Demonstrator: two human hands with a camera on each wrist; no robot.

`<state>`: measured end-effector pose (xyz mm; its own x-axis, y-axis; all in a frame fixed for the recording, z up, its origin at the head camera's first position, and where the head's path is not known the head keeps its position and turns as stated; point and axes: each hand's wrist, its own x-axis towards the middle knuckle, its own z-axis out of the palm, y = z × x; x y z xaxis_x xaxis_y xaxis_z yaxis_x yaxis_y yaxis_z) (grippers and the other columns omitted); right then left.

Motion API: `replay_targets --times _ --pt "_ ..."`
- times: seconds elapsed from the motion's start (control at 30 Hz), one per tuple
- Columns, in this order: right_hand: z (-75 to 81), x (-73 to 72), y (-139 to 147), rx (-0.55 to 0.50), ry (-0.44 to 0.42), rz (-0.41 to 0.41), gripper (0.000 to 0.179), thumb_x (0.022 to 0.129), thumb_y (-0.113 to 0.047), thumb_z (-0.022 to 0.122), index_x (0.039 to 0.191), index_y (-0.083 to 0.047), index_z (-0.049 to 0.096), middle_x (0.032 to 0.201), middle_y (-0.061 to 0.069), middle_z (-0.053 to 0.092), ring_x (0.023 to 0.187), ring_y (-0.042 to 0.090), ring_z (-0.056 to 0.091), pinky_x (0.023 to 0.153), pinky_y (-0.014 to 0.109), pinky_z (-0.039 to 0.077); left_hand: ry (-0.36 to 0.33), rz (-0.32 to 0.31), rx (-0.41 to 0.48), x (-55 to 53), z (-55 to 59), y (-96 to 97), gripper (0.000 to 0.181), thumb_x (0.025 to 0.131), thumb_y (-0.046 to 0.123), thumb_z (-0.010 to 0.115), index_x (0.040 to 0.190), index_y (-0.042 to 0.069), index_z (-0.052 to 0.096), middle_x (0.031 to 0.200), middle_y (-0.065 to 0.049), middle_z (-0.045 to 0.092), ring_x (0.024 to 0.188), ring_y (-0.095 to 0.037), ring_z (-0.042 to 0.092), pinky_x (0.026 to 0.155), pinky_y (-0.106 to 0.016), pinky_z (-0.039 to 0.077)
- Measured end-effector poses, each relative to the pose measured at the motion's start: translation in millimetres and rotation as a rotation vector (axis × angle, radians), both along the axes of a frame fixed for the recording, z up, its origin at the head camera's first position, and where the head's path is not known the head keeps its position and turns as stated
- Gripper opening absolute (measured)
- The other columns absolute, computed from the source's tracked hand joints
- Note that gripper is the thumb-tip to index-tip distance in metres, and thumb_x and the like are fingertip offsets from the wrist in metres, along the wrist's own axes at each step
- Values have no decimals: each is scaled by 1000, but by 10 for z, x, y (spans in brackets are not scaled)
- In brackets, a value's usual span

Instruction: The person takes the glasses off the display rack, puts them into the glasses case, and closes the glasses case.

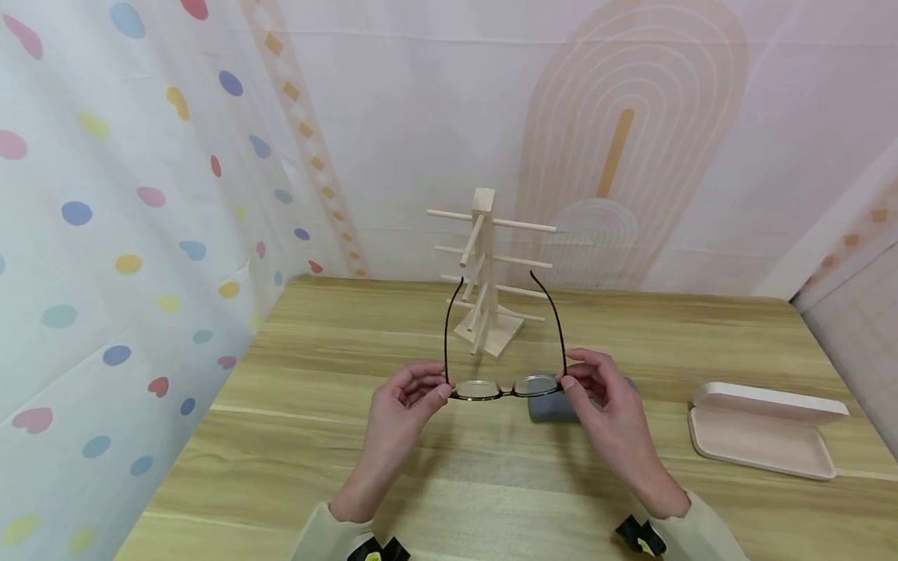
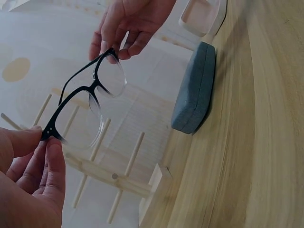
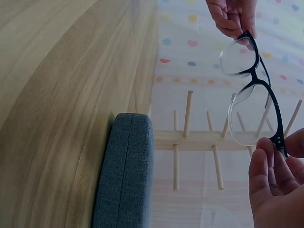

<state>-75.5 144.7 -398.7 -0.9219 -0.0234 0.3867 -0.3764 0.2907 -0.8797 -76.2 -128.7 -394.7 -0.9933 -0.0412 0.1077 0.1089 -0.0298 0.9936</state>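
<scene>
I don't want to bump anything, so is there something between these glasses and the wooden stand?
Nothing visible stands between the glasses and the wooden stand, just beyond them in the head view. The gray-blue case lies on the table off to the right, partly behind the right hand.

Head view looks forward and down; both wrist views (closer, turned sideways) share the glasses (image 2: pixel 89 89).

Spotted curtain (image 1: pixel 140 249) at left, arch-patterned curtain (image 1: pixel 547 140) behind wood-grain table (image 1: pixel 295 405)
</scene>
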Motion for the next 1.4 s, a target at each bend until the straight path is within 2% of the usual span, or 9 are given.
replay_targets --times 0.2,0.4,0.6,0.9,1.03,1.2,1.4 --pt "-14 51 19 -65 7 -11 35 101 3 61 135 -5 57 105 15 69 90 9 68 79 18 57 28 1 21 -2 11 98 28 90 -11 72 117 -11 66 99 -18 71 84 -15 70 75 -27 60" --pt "-3 78 70 -113 13 -30 38 100 8 60 136 -3 56 105 20 67 90 8 70 79 19 58 51 -5 35 -30 46 203 28 91 -9 72 119 -8 67 102 -18 70 85 -17 70 76 -29 61" --pt "5 116 120 -88 25 -58 37 100 7 61 134 -4 59 104 18 68 91 8 70 80 18 58 67 -10 40 -46 31 263 27 92 -8 72 118 -6 68 102 -24 68 83 -17 70 77 -29 61" --pt "7 134 197 -44 85 -73 27 98 10 62 123 -1 66 104 18 70 91 8 69 79 16 57 61 -18 72 -79 33 330 29 91 -9 72 120 -6 67 100 -16 70 83 -18 70 76 -29 61" --pt "-16 129 215 -3 140 -72 24 96 12 63 116 1 70 104 18 71 92 5 69 78 15 57 49 -19 96 -87 40 343 28 91 -10 72 119 -8 66 98 -14 70 83 -18 70 77 -29 61" --pt "-47 124 240 52 210 -74 25 93 15 65 112 1 73 103 12 72 94 2 67 79 13 56 36 -17 110 -96 47 363 27 91 -10 72 117 -9 65 97 -12 71 84 -17 70 77 -29 61" --pt "-76 115 257 86 246 -67 28 93 15 65 111 -4 75 103 8 72 94 2 66 80 11 54 29 -19 114 -96 35 367 26 91 -10 72 116 -9 65 97 -12 70 84 -17 69 77 -29 61"
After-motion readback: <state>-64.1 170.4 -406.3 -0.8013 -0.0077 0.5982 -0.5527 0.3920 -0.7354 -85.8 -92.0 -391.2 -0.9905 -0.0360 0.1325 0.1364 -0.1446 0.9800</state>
